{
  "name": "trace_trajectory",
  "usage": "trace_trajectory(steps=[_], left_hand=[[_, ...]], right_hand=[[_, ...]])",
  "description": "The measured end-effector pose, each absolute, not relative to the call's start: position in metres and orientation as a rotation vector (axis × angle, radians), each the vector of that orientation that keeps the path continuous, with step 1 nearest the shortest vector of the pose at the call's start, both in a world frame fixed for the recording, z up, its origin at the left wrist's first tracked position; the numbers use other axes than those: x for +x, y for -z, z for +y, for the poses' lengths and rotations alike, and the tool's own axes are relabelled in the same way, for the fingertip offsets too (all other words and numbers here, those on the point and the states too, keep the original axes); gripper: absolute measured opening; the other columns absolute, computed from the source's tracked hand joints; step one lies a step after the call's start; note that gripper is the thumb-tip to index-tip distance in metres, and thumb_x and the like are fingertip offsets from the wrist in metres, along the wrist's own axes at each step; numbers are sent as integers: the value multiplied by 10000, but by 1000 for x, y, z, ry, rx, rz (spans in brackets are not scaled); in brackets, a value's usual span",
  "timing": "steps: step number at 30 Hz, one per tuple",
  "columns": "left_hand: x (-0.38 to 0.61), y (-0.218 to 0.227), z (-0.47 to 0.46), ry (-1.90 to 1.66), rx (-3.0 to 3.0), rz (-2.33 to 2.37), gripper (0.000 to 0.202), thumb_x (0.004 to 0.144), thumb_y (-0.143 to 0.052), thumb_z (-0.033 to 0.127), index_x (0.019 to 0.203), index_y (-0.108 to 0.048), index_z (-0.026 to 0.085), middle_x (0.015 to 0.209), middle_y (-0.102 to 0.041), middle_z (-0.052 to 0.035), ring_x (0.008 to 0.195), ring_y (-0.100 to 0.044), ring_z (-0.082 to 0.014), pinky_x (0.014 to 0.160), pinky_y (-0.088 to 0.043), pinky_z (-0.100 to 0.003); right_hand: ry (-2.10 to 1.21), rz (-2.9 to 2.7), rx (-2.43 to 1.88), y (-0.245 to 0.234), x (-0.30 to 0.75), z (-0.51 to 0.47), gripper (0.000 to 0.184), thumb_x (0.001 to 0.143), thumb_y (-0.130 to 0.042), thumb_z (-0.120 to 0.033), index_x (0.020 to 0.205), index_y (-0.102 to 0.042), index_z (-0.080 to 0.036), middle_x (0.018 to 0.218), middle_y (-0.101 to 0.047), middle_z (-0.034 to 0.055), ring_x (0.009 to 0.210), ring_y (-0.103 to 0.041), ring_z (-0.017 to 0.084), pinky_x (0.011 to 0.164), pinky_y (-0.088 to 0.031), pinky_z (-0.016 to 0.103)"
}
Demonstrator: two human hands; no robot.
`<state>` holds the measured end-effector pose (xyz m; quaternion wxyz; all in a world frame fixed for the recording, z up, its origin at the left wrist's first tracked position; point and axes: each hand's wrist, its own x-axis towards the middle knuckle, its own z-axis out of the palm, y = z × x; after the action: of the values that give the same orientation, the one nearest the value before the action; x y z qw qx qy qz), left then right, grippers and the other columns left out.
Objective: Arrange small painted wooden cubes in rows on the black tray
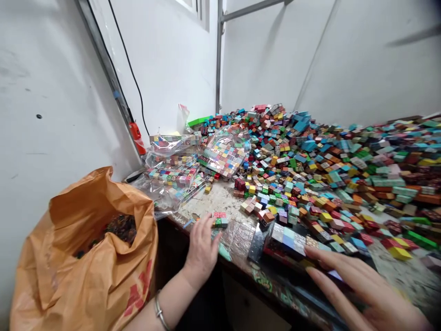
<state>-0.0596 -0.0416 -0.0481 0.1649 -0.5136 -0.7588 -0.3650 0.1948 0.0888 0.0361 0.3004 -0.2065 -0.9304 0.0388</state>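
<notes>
At four o'clock, the right hand [377,290] points toward ten, its grip narrowly parted at the block row [288,240]. Near six, the left hand [201,248] slants toward one, fingers bent beside small blocks [221,223]; I cannot tell whether it holds any.

Likely workshop: worn table [217,196], heaped coloured blocks [292,142], clear plastic bags [164,189].

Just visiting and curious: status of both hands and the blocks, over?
Left hand at small blocks. Right hand at block row. Loose blocks crowd close beyond.
</notes>
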Motion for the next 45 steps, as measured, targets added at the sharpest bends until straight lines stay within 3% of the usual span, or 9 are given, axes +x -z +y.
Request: trace_trajectory(steps=[7, 12, 14, 17, 20, 24, 33, 40, 45], left_hand=[[-97, 80, -62, 1006, -1371, -2226, 437, 903, -405, 282, 1309, -307, 153, 1299, -429, -146, 1230, -369, -257, 1009, -347, -491], [-103, 83, -65, 1069, -1454, -2282, 440, 914, -381, 270, 1331, -291, 165, 1323, -419, -123, 1261, -339, -234, 1029, -343, -477], [-106, 83, -68, 1099, -1485, -2297, 445, 914, -382, 263, 1338, -283, 174, 1334, -412, -109, 1269, -331, -221, 1043, -333, -463], [-110, 84, -72, 1127, -1541, -2291, 456, 915, -375, 236, 1353, -260, 189, 1344, -409, -90, 1276, -325, -205, 1054, -326, -446], [-112, 85, -74, 1143, -1583, -2263, 469, 914, -372, 208, 1363, -237, 199, 1346, -411, -77, 1279, -322, -196, 1063, -312, -446], [-112, 87, -74, 1159, -1609, -2255, 476, 912, -376, 193, 1365, -232, 204, 1352, -404, -67, 1283, -314, -191, 1076, -284, -454], [-113, 87, -76, 1187, -1644, -2268, 485, 908, -378, 182, 1369, -227, 207, 1364, -385, -60, 1292, -293, -192, 1081, -265, -455], [-111, 85, -74, 1241, -1591, -2277, 490, 901, -388, 186, 1367, -236, 193, 1368, -376, -73, 1299, -277, -205, 1078, -275, -448], [-110, 81, -76, 1309, -1560, -2254, 477, 895, -404, 190, 1353, -274, 194, 1354, -394, -81, 1286, -304, -213, 1073, -287, -452]], right_hand=[[89, -3061, -661, -87, 77, 118, 247, 856, -417, -230, 899, -661, -236, 851, -676, 49, 834, -606, 195, 712, -440, 292], [267, -3333, -987, -73, 11, 152, 111, 739, -579, -117, 755, -666, -184, 787, -675, 67, 816, -620, 223, 708, -443, 317], [309, -3372, -1083, -62, 1, 165, 39, 755, -619, -172, 779, -648, -161, 807, -661, 57, 808, -611, 198, 731, -458, 337], [349, -3387, -1189, -50, -3, 180, 190, 829, -566, -333, 869, -618, -154, 896, -632, 45, 845, -585, 169, 751, -470, 355], [350, -3357, -1214, -43, -3, 184, 319, 864, -457, -429, 874, -637, -166, 898, -634, 87, 908, -564, 221, 720, -458, 353], [337, -3339, -1135, -38, -5, 182, 452, 700, -537, -609, 813, -672, -193, 848, -643, 123, 942, -529, 322, 717, -423, 391], [296, -3315, -1090, -34, -10, 172, 506, 527, -615, -642, 799, -663, -218, 927, -621, 111, 953, -504, 324, 744, -394, 394], [265, -3252, -1198, -26, -15, 163, 326, 541, -618, -423, 746, -623, -169, 793, -628, 112, 889, -539, 325, 790, -369, 425], [102, -3171, -1208, -45, -19, 158, 355, 576, -605, -419, 821, -574, -164, 736, -629, 76, 814, -573, 281, 909, -285, 483]])
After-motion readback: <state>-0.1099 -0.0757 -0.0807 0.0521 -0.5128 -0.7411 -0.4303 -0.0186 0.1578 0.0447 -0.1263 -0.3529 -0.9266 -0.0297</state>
